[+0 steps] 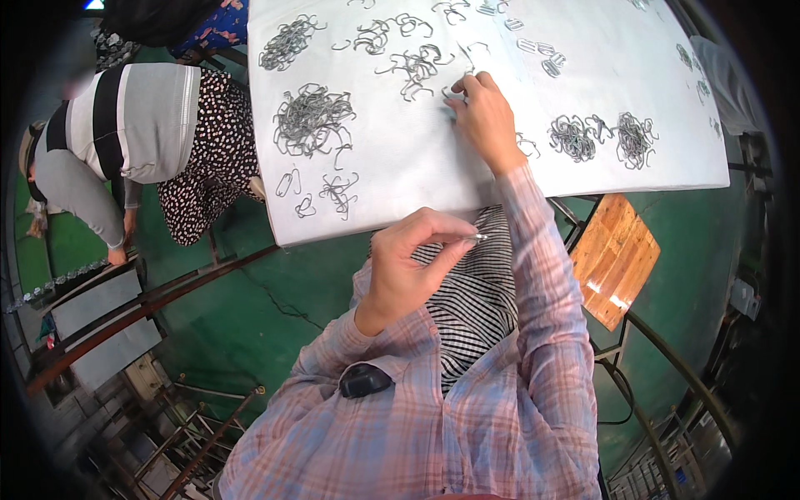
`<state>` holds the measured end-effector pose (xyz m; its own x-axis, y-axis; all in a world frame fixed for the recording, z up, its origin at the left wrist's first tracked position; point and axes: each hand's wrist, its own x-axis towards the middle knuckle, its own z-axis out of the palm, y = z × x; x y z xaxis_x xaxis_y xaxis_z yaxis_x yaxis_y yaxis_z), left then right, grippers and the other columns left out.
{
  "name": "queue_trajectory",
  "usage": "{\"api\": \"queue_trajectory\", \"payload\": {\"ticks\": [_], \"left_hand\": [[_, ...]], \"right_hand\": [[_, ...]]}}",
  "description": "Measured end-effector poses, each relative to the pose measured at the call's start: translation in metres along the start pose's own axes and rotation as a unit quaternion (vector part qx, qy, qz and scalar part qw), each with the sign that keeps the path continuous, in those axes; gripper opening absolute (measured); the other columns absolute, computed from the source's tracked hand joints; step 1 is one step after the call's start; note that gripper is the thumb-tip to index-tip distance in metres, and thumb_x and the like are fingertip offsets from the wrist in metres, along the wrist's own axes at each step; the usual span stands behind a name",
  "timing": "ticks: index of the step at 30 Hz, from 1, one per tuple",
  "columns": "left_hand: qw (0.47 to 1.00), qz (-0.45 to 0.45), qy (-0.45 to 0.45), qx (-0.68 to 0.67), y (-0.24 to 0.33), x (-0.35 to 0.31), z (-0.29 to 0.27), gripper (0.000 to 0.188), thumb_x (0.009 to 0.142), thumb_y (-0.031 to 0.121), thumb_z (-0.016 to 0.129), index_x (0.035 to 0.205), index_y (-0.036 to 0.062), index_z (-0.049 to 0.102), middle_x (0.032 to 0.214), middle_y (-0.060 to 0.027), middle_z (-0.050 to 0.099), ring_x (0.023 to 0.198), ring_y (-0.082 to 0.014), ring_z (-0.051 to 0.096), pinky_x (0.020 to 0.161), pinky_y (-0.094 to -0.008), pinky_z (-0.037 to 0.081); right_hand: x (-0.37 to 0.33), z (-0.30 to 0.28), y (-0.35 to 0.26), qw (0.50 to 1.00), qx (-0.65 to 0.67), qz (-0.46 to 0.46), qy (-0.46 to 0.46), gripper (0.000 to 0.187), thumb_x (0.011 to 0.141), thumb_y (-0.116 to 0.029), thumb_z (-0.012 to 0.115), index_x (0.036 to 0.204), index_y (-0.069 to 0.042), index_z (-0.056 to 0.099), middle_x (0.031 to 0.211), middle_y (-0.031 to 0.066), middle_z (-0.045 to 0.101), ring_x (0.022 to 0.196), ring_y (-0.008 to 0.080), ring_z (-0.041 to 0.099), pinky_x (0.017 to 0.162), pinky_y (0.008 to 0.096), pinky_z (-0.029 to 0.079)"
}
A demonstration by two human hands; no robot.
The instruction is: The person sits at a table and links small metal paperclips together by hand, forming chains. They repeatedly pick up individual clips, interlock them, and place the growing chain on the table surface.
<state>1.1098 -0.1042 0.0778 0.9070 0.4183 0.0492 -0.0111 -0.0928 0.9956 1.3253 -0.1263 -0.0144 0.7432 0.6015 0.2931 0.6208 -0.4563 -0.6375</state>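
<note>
In front of my body, my left hand (415,260) pinches a small shiny metal wire piece (477,237) between thumb and forefinger; its full shape is hidden. My right hand (485,117) reaches over the white table (400,167). Its thumb and fingertips close around a curved wire hook (446,92) at the near edge of a loose scatter of wire hooks (417,67). Denser heaps of hooks lie to the left, one pile (312,121) nearer and another pile (287,43) farther off. Several flat wire loops (542,50) rest beyond my right hand.
Two more hook piles (573,137) lie on the table's right. A wooden stool (617,262) stands beyond its near right edge. At the left, another person (154,117) bends over a separate work surface. Metal rails (167,296) cross the green floor.
</note>
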Motion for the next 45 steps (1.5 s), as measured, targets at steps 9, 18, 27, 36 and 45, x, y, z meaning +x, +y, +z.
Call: {"api": "queue_trajectory", "payload": {"ticks": [9, 18, 27, 36, 45], "left_hand": [[1.000, -0.020, 0.024, -0.003, -0.012, -0.010, -0.007, 0.017, 0.082, -0.010, 0.070, 0.098, -0.0053, 0.066, 0.095, -0.0100, 0.068, 0.090, -0.0146, 0.068, 0.082, -0.0274, 0.057], [0.995, -0.049, 0.082, -0.036, -0.016, -0.005, 0.002, 0.015, 0.081, -0.006, 0.071, 0.096, -0.0031, 0.067, 0.094, -0.0108, 0.071, 0.087, -0.0162, 0.071, 0.076, -0.0260, 0.058], [0.998, -0.047, 0.034, -0.011, -0.009, -0.002, 0.013, 0.018, 0.082, -0.008, 0.071, 0.099, -0.0060, 0.065, 0.095, -0.0114, 0.069, 0.089, -0.0160, 0.069, 0.080, -0.0277, 0.059], [0.985, -0.071, -0.073, 0.142, -0.025, 0.110, -0.015, 0.019, 0.084, 0.001, 0.070, 0.102, -0.0028, 0.071, 0.094, -0.0088, 0.072, 0.089, -0.0134, 0.068, 0.079, -0.0272, 0.056], [0.908, 0.121, 0.028, 0.400, -0.114, 0.290, 0.132, 0.028, 0.077, 0.021, 0.080, 0.095, 0.0007, 0.073, 0.090, -0.0151, 0.071, 0.093, -0.0258, 0.067, 0.083, -0.0371, 0.052]], "right_hand": [[-0.007, -0.023, -0.008, 0.995, 0.066, -0.001, -0.081, 0.010, 0.085, -0.007, 0.064, 0.086, 0.003, 0.062, 0.087, 0.0177, 0.067, 0.076, 0.0360, 0.064, 0.069, 0.0404, 0.051], [-0.142, -0.110, -0.060, 0.791, 0.576, 0.204, -0.035, 0.010, 0.082, 0.006, 0.071, 0.088, 0.003, 0.064, 0.091, 0.0117, 0.065, 0.079, 0.0143, 0.063, 0.067, 0.0241, 0.053], [-0.142, -0.096, -0.059, 0.893, 0.438, 0.092, 0.046, 0.012, 0.076, 0.000, 0.076, 0.082, 0.000, 0.065, 0.090, 0.0098, 0.066, 0.083, 0.0171, 0.063, 0.075, 0.0287, 0.050], [-0.154, -0.100, -0.060, 0.922, 0.381, 0.004, 0.063, 0.009, 0.082, -0.002, 0.071, 0.080, -0.001, 0.063, 0.087, 0.0129, 0.070, 0.086, 0.0250, 0.070, 0.091, 0.0451, 0.054], [-0.161, -0.106, -0.050, 0.932, 0.356, -0.011, 0.063, 0.011, 0.080, -0.002, 0.074, 0.082, -0.001, 0.063, 0.085, 0.0120, 0.071, 0.088, 0.0266, 0.071, 0.091, 0.0455, 0.053]]}}
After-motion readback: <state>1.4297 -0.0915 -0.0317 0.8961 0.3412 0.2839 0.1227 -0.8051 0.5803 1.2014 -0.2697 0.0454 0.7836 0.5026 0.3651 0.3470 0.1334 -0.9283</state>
